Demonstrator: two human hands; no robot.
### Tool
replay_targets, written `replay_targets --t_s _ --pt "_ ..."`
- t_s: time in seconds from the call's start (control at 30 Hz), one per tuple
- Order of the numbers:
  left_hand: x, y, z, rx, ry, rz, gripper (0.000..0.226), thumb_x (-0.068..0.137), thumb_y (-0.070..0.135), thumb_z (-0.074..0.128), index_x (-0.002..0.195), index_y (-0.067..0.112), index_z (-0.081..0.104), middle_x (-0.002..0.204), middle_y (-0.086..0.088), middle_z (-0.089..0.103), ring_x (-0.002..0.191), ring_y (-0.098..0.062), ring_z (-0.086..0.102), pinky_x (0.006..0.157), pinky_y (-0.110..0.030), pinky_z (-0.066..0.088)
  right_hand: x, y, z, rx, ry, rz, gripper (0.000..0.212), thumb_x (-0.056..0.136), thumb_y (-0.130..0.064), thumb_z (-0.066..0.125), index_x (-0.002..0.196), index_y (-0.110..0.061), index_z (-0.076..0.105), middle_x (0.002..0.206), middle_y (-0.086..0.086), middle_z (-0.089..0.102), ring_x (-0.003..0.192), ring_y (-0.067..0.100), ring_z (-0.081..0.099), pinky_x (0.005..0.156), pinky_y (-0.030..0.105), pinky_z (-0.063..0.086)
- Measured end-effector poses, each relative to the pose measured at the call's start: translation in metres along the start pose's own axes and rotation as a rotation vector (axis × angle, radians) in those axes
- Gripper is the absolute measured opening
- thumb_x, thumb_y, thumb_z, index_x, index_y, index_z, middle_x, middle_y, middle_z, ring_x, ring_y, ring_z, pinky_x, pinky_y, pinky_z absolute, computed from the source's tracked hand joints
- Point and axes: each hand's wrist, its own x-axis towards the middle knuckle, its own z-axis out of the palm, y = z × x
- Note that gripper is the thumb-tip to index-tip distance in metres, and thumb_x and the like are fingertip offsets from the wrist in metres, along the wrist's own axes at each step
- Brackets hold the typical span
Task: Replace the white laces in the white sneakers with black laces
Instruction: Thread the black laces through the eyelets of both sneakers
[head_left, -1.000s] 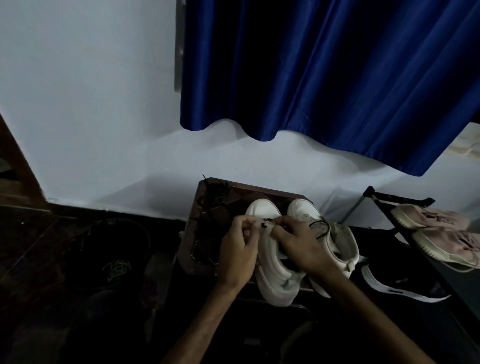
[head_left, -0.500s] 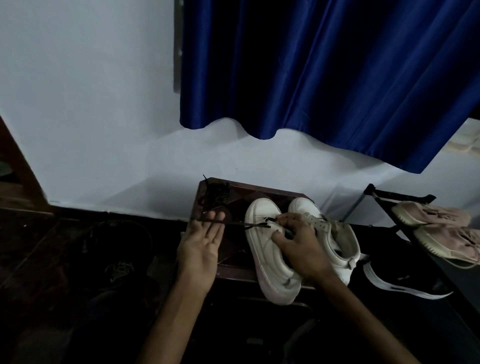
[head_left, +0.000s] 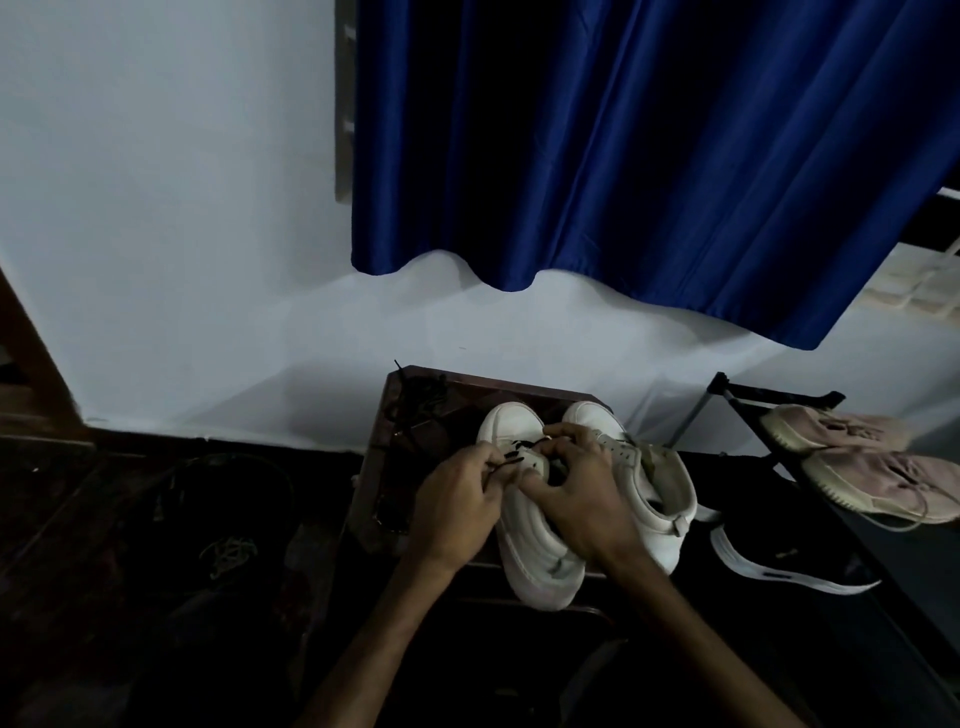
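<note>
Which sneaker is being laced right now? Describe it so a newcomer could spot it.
Below the blue curtain stands a wooden table carrying two white sneakers side by side. It is the left white sneaker, gripped by the right hand. Unlike the right white sneaker, it has a black lace across its front eyelets, pinched by the left hand.

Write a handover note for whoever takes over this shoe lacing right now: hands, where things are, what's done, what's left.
Left hand: pinches the black lace at the front eyelets of the first sneaker.
Right hand: fingers curled on that sneaker's upper, steadying it.
Both sneakers stand side by side on the dark stool. The second sneaker shows no lace. A dark tangle, likely the other black lace, lies at the stool's back corner.
Done: no white lace shows in either sneaker; black lacing is started near the first one's toe.
Left: finish the first sneaker, then lace the second.
</note>
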Motion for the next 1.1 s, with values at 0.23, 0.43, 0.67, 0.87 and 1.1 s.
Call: replay_targets --t_s 0.23,0.43,0.67,0.87,1.1 --pt "-0.006 -0.016 -0.084 -1.289 0.405 -0.493 0.021 0.098 0.018 0.046 0.08 0.024 0.056 0.079 0.012 0.06 0.049 0.001 0.039 0.036 -0.012 0.021 0.001 0.0 0.0 -0.04 0.007 0.025 0.025 0.077 -0.03 0.069 0.1 -0.02 0.068 0.13 -0.015 0.043 0.121 0.014 0.038 0.103 0.039 0.039" --pt "-0.011 -0.005 -0.091 -1.376 0.329 -0.579 0.025 0.099 0.028 0.042 0.075 0.026 0.049 0.049 0.01 0.034 0.038 -0.002 0.025 0.032 -0.015 0.012 -0.002 -0.003 -0.001 -0.039 0.026 0.023 0.028 0.075 -0.03 0.068 0.102 -0.024 0.065 0.132 -0.013 0.043 0.122 0.014 0.039 0.102 0.041 0.04" --pt "-0.031 -0.046 -0.069 0.183 0.052 -0.136 0.025 0.088 0.052 0.057 0.09 0.028 0.051 0.077 0.002 0.067 0.074 -0.021 0.066 0.065 -0.037 0.053 -0.004 -0.006 -0.005 -0.028 0.024 0.035 0.035 0.074 -0.027 0.068 0.107 -0.028 0.059 0.128 -0.013 0.043 0.12 0.013 0.037 0.102 0.038 0.037" --pt "-0.042 -0.068 -0.063 0.501 0.007 0.031 0.058 0.087 0.068 0.03 0.063 0.02 0.052 0.054 -0.002 0.059 0.052 -0.021 0.061 0.045 -0.03 0.044 -0.004 -0.008 -0.005 -0.076 0.024 0.045 0.035 0.074 -0.029 0.067 0.107 -0.031 0.056 0.124 -0.014 0.044 0.12 0.014 0.035 0.101 0.043 0.037" --pt "-0.026 -0.056 -0.04 0.544 -0.038 0.331 0.02 0.087 0.04 0.048 0.076 0.023 0.05 0.073 0.007 0.052 0.075 -0.016 0.05 0.06 -0.031 0.043 0.014 -0.036 -0.002 -0.436 -0.002 -0.192 0.018 0.092 -0.034 0.054 0.105 -0.031 0.067 0.121 -0.01 0.057 0.116 0.017 0.047 0.09 0.038 0.036"
